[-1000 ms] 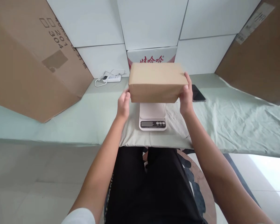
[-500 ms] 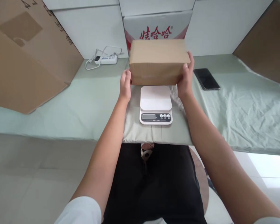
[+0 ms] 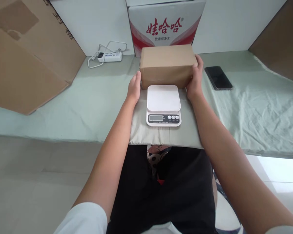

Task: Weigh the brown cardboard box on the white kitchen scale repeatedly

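Note:
A brown cardboard box (image 3: 167,66) sits just behind a white kitchen scale (image 3: 163,105), low at the table surface. My left hand (image 3: 134,86) presses against the box's left end, its fingers mostly hidden by the box. At the right end, my right hand (image 3: 195,76) grips the box, with the thumb on the near face and fingers round the side. The scale's plate holds nothing, and its dark panel with a display and round buttons faces me.
A white power strip (image 3: 110,57) with a looped cable lies back left. To the right is a black phone (image 3: 218,78). A white carton with red lettering (image 3: 164,29) stands behind; large brown cardboard (image 3: 29,61) flanks the left. A green cloth (image 3: 100,107) covers the table.
Both hands have lowered the cardboard box behind the scale, so more of the white carton's lettering shows. My view has also shifted slightly.

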The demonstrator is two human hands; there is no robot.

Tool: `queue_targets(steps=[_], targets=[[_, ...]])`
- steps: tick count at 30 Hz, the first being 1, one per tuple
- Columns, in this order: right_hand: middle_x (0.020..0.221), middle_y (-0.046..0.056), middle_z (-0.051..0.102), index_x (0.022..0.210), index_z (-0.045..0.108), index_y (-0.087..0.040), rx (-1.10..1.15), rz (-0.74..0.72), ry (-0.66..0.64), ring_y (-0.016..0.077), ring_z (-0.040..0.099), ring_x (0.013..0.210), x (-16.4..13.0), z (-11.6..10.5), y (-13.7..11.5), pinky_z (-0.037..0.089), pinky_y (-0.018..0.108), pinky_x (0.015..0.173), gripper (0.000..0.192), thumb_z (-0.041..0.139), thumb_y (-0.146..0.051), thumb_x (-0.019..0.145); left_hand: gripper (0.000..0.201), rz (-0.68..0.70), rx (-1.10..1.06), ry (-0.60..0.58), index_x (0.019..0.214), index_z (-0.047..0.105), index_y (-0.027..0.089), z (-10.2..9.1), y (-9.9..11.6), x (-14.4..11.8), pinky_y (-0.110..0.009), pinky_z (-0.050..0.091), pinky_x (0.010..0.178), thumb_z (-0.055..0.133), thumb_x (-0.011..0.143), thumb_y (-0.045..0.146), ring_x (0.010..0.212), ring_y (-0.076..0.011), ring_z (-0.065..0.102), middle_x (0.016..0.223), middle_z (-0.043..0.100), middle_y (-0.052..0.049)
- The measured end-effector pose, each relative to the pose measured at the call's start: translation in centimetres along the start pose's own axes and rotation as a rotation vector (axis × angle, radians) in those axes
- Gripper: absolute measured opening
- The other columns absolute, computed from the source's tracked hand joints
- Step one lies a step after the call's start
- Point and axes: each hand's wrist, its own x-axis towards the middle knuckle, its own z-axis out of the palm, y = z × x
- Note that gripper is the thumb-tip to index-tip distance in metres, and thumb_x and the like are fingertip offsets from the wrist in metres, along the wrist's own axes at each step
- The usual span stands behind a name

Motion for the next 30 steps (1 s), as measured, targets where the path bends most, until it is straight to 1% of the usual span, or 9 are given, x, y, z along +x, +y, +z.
queue_targets(steps=[4,7,10,12,16,19,22,25,30], targets=[[0.186,-0.006,0.052,0.176,0.028,-0.046,0.084,0.104,-0.002,0.0271,0.047,0.173,0.4,-1.2,1.5,0.046,0.056,0.141,0.125,0.059,-0.111,0.074,0.091,-0.101,-0.011,0.003,0.139,0.081,0.026,-0.6,-0.3,0.0,-0.058,0.035,0.145,0.054,0.094,0.101,0.173,-0.0396,0.052,0.160,0.076,-0.014],[0.185,-0.005,0.054,0.178,0.035,-0.050,0.046,0.078,-0.053,0.0336,0.050,0.175,0.5,-1.6,2.4,0.051,0.060,0.139,0.112,0.053,-0.107,0.083,0.093,-0.101,-0.044,0.037,0.139,0.082,0.027,-0.5,-0.5,0.1,-0.057,0.037,0.145,0.055,0.091,0.103,0.171,-0.0381,0.054,0.159,0.077,-0.014],[0.178,-0.005,0.061,0.168,0.054,-0.049,-0.016,-0.016,-0.046,0.0350,0.046,0.177,0.6,-0.9,3.0,0.041,0.061,0.148,0.108,0.059,-0.107,0.078,0.092,-0.077,-0.081,-0.001,0.136,0.082,0.027,0.0,-0.8,0.2,-0.059,0.039,0.144,0.055,0.092,0.103,0.169,-0.0387,0.058,0.151,0.081,-0.013],[0.174,-0.004,0.064,0.166,0.058,-0.046,-0.021,-0.062,-0.044,0.0344,0.042,0.179,0.6,0.1,2.9,0.031,0.059,0.153,0.112,0.058,-0.110,0.073,0.093,-0.073,-0.088,-0.051,0.137,0.082,0.026,0.2,-0.8,0.3,-0.062,0.039,0.143,0.052,0.093,0.103,0.168,-0.0397,0.058,0.149,0.082,-0.012],[0.182,-0.001,0.055,0.175,0.049,-0.044,0.040,-0.118,-0.045,0.0348,0.032,0.184,0.0,1.7,1.1,0.020,0.059,0.156,0.123,0.060,-0.110,0.072,0.103,-0.067,-0.041,-0.041,0.140,0.080,0.024,0.5,0.4,0.3,-0.064,0.041,0.143,0.046,0.090,0.107,0.168,-0.0421,0.058,0.151,0.080,-0.017],[0.192,-0.004,0.042,0.182,0.034,-0.047,0.058,-0.182,-0.035,0.0332,0.021,0.188,-0.8,1.6,-1.3,0.019,0.060,0.156,0.122,0.063,-0.105,0.078,0.104,0.027,-0.003,0.014,0.147,0.078,0.025,0.7,2.9,-0.4,-0.058,0.041,0.144,0.048,0.090,0.106,0.170,-0.0401,0.056,0.157,0.078,-0.017],[0.196,-0.008,0.032,0.184,0.025,-0.051,0.017,-0.243,-0.051,0.0321,0.016,0.189,-2.8,0.5,-3.8,0.020,0.059,0.156,0.116,0.062,-0.101,0.086,0.098,0.110,0.024,0.020,0.152,0.076,0.027,0.7,6.2,-2.8,-0.054,0.040,0.145,0.049,0.095,0.102,0.172,-0.0378,0.053,0.162,0.076,-0.014],[0.198,-0.009,0.027,0.184,0.023,-0.052,-0.039,-0.275,-0.058,0.0340,0.015,0.190,-6.1,-1.2,-5.5,0.017,0.061,0.156,0.114,0.058,-0.103,0.088,0.089,0.116,0.044,0.014,0.155,0.075,0.027,0.6,9.0,-6.6,-0.053,0.040,0.145,0.047,0.103,0.094,0.174,-0.0368,0.051,0.163,0.075,-0.013],[0.198,-0.004,0.029,0.184,0.023,-0.047,-0.078,-0.214,-0.078,0.0368,0.018,0.188,-11.0,-3.1,-6.0,0.014,0.064,0.156,0.111,0.060,-0.098,0.092,0.087,0.047,0.010,-0.048,0.162,0.071,0.026,0.4,10.9,-11.9,-0.053,0.044,0.142,0.046,0.107,0.088,0.171,-0.0382,0.055,0.169,0.072,-0.014]])
